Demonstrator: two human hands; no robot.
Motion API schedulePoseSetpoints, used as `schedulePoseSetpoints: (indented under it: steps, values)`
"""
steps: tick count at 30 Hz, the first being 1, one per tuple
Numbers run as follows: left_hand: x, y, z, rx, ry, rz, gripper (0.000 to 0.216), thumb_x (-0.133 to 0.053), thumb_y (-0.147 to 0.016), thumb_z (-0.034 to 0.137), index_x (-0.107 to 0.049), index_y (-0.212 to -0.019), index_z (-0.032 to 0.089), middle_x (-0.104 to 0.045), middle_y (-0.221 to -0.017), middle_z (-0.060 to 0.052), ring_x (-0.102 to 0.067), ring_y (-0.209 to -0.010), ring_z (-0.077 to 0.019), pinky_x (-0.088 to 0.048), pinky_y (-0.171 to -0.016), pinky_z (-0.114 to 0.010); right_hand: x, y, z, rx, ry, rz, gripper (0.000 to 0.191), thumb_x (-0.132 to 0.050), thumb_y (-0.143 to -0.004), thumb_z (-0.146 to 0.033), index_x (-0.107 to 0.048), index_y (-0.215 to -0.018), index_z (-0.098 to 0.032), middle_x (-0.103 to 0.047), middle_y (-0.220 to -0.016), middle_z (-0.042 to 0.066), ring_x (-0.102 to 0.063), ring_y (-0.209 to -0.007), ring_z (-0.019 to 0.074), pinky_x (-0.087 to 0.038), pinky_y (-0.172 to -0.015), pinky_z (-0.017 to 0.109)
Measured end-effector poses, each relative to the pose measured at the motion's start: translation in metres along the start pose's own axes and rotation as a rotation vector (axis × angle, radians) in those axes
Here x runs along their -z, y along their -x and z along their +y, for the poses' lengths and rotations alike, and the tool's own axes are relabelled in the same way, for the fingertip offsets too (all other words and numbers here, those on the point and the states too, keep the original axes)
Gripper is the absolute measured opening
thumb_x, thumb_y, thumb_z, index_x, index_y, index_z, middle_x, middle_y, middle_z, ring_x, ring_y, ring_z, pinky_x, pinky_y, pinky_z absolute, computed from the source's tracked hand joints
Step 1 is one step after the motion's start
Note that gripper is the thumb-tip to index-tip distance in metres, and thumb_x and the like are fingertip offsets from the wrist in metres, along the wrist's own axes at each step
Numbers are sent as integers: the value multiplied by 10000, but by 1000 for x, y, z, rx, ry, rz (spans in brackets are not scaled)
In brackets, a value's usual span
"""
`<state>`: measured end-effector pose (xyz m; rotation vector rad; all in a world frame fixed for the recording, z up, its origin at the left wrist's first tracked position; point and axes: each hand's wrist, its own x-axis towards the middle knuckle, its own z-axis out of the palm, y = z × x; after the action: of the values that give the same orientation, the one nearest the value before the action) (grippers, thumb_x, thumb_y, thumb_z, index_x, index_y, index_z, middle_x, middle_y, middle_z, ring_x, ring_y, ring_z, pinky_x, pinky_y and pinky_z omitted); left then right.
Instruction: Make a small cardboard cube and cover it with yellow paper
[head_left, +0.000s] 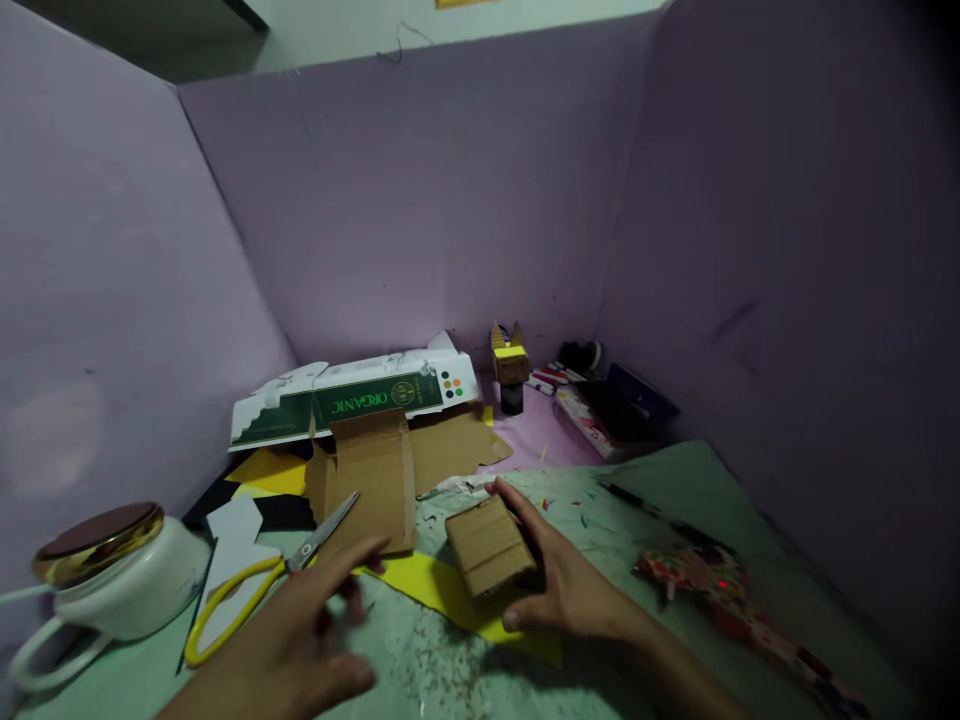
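My right hand [571,580] grips a small folded piece of brown corrugated cardboard [489,545] at its right side, thumb under the near edge and fingers over the far edge. The piece rests on a yellow paper sheet [439,588] on the green cutting mat [660,500]. My left hand [300,635] hovers low at the left with fingers spread and blurred, holding nothing. It is just right of the yellow-handled scissors [247,588], whose blades point toward a flat brown cardboard box piece [371,480].
A white lidded pot [112,580] with a gold rim stands at the far left. A green and white "ORGANIC" carton [352,400] lies at the back. A small cardboard figure [510,365], markers and dark items sit at back right. A patterned glue gun [712,580] lies right. Purple walls enclose the desk.
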<state>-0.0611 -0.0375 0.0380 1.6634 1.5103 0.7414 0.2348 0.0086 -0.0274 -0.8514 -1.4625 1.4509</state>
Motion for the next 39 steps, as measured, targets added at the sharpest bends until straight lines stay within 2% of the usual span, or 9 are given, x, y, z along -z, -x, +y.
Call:
schedulePoseSetpoints:
  steps: [2, 4, 8, 11, 15, 21, 26, 30, 39]
  values:
    - [-30, -25, 21, -55, -3, -128, 873, -756, -554, 159, -476, -1372, 281, -518, -1389, -94, -498, -1193, -332, -374, -1028, -468, -5, -1, -2, -21, -6, 38, 1073, -848, -480, -200, -305, -1404, -229, -409, -1427, 169, -434, -1272, 364, -244, -1096, 545]
    - [-59, -46, 33, -63, 50, -251, 1027, -754, -525, 115, -326, -1452, 226, -432, -1448, -149, -425, -1275, -357, -310, -1073, -510, -9, 0, -5, -8, 12, 89, 931, -814, -483, -142, -378, -1299, -243, -493, -1312, 136, -510, -1177, 338, -359, -1025, 510]
    - [-88, -59, 31, -176, 92, -253, 987, -786, -491, 98, -362, -1377, 182, -410, -1437, -167, -387, -1303, -355, -256, -1110, -490, -15, 5, -9, 97, 120, 150, 729, -745, -520, -75, -419, -1141, -271, -539, -1122, 62, -562, -1034, 267, -480, -864, 390]
    - [-89, -53, 22, -223, 111, -220, 853, -778, -532, 109, -397, -1285, 236, -509, -1316, -113, -488, -1205, -322, -364, -1039, -456, -17, 11, -9, 75, 75, 68, 751, -760, -518, -94, -390, -1143, -283, -530, -1071, 40, -570, -949, 234, -497, -786, 349]
    - [-88, -45, 15, -278, 58, -211, 715, -756, -613, 155, -398, -1223, 259, -520, -1287, -98, -523, -1170, -308, -446, -952, -404, -17, 14, -9, -4, -92, -71, 837, -843, -509, -224, -366, -1195, -278, -509, -1097, 51, -548, -987, 253, -471, -836, 394]
    - [-94, -46, 15, -347, 11, -189, 735, -699, -622, 135, -349, -1259, 248, -548, -1231, -113, -588, -1075, -297, -478, -907, -438, -12, 12, -8, 78, 22, -86, 761, -861, -522, -325, -453, -1163, -270, -432, -1190, 62, -474, -1089, 281, -408, -929, 439]
    - [-97, -46, 20, -430, -12, -168, 666, -699, -587, 104, -403, -1161, 264, -540, -1221, -90, -560, -1128, -298, -485, -906, -410, -10, 11, -9, 33, 22, -121, 766, -835, -496, -286, -420, -1139, -259, -436, -1105, 53, -489, -978, 249, -457, -791, 385]
    - [-96, -45, 25, -472, -47, -186, 592, -680, -589, 98, -421, -1098, 257, -563, -1122, -60, -597, -1018, -252, -500, -844, -364, -11, 12, -8, 68, 107, -127, 711, -791, -438, -182, -450, -1058, -250, -426, -1062, 31, -479, -935, 221, -455, -735, 335]
    - [-93, -45, 26, -434, -28, -189, 539, -673, -583, 116, -464, -1063, 245, -570, -1113, -78, -594, -997, -279, -502, -788, -341, -16, 15, -10, 62, 30, -97, 562, -749, -528, -137, -447, -984, -266, -483, -923, -21, -487, -750, 145, -414, -598, 256]
